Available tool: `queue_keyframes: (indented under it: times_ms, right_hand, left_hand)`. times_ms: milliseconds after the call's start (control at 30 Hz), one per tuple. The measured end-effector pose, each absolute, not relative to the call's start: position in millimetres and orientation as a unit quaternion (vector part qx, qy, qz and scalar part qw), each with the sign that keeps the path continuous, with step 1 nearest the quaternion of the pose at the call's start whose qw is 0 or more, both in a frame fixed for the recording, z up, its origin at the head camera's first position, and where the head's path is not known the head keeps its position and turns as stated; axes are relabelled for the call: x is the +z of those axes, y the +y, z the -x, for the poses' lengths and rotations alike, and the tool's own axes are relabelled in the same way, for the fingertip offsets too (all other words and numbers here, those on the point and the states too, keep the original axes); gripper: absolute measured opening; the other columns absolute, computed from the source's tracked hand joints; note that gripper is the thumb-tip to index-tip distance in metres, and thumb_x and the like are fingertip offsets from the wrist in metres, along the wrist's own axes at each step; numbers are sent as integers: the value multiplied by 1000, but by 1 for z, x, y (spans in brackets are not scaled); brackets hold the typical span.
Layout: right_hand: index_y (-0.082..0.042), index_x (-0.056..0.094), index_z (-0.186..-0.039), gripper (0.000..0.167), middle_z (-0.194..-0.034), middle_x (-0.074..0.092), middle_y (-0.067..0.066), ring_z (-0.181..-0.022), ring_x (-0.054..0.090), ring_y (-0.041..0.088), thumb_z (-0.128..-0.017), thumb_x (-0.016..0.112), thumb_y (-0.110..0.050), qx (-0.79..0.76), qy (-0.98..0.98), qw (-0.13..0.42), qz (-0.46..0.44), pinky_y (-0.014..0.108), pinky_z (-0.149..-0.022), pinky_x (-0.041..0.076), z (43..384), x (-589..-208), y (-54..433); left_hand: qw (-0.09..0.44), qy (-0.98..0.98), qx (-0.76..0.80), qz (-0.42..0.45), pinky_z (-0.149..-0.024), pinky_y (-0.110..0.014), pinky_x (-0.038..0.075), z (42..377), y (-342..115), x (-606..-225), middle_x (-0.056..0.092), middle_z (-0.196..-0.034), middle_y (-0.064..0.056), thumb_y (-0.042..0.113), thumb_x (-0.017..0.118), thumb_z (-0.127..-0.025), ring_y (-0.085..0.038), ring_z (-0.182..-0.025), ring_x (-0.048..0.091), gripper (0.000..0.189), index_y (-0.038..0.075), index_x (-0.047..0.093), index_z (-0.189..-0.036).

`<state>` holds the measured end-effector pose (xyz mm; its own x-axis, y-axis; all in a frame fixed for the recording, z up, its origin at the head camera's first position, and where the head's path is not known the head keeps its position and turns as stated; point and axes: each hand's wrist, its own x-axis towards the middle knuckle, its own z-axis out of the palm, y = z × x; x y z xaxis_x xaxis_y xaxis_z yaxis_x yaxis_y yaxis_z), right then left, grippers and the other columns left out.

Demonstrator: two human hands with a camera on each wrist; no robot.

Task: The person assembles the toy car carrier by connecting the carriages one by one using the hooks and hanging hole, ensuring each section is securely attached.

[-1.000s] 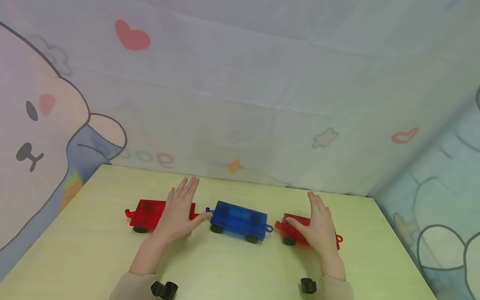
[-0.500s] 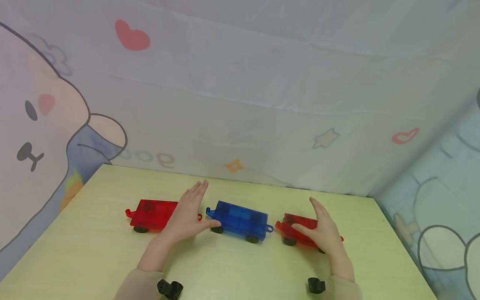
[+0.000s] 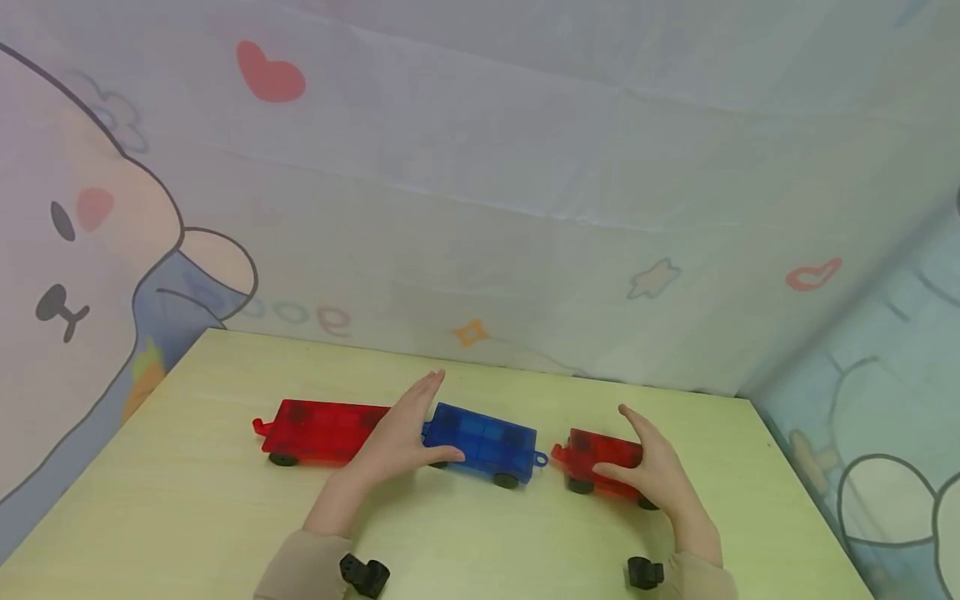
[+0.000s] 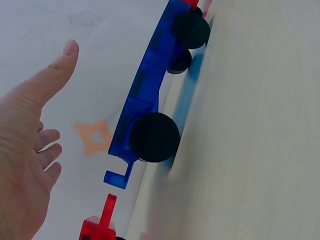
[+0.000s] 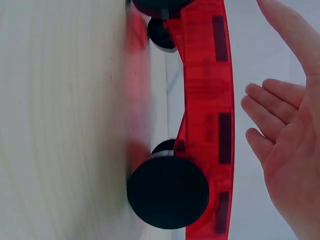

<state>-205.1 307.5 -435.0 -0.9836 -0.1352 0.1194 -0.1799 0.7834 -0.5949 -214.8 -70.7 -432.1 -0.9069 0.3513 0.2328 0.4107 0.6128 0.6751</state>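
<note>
Three toy train cars with black wheels stand in a row: a red car (image 3: 318, 429) at left, a blue car (image 3: 487, 442) in the middle, a shorter-looking red car (image 3: 585, 458) at right. My left hand (image 3: 397, 442) hovers over the gap between left red and blue, thumb spread from the fingers, overlapping the blue car's left end. In the left wrist view the blue hook (image 4: 116, 179) is apart from the red coupling (image 4: 108, 210). My right hand (image 3: 660, 475), fingers extended, is above the right red car's right end, hiding it; the right wrist view shows air between them.
The cars stand on a pale wooden table (image 3: 495, 533). Its back edge meets a printed cloth (image 3: 525, 208) with a bear, hearts and stars. A black wrist camera (image 3: 363, 575) sits at the left sleeve, another (image 3: 645, 572) at the right.
My left hand has moved right, from over the left red car toward the blue car's left end. My right hand has shifted slightly right and nearer. The cars have stayed in place.
</note>
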Motion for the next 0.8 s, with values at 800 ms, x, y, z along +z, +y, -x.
queue_keyframes:
  times_ms: [800]
  right_hand:
    - [-3,37,-148,99,-146,45,23,-123,51,39,-69,88,-35,336,-938,-19,-84,53,-98,49,207,-450,321]
  left_hand:
    - [-28,-880,-422,217,-113,-57,34,223,-37,-444,28,-161,-11,37,86,-73,-34,-147,28,107,9,25,-156]
